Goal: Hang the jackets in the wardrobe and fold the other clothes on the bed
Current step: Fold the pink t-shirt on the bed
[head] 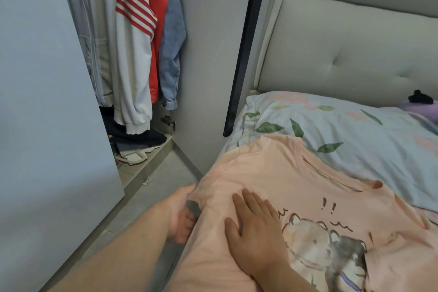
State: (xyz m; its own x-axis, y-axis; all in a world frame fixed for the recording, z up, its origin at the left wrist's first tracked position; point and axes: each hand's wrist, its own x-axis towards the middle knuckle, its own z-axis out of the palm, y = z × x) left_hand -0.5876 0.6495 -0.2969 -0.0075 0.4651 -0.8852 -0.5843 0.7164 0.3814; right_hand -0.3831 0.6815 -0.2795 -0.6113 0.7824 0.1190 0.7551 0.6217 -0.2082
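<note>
Head view: a pink cartoon-print T-shirt [296, 185] lies spread on the bed [355, 130], with the right hand [256, 230] pressing it flat, fingers straight and close together, the left hand [181, 216] curled round its sleeve at the bed's edge, and jackets [135, 54] hanging in the wardrobe [208, 78] beside the bed.

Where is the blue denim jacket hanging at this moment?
In the head view, the denim jacket hangs at the upper left inside the wardrobe, rightmost of the hanging clothes, directly beside the red jacket.
</note>
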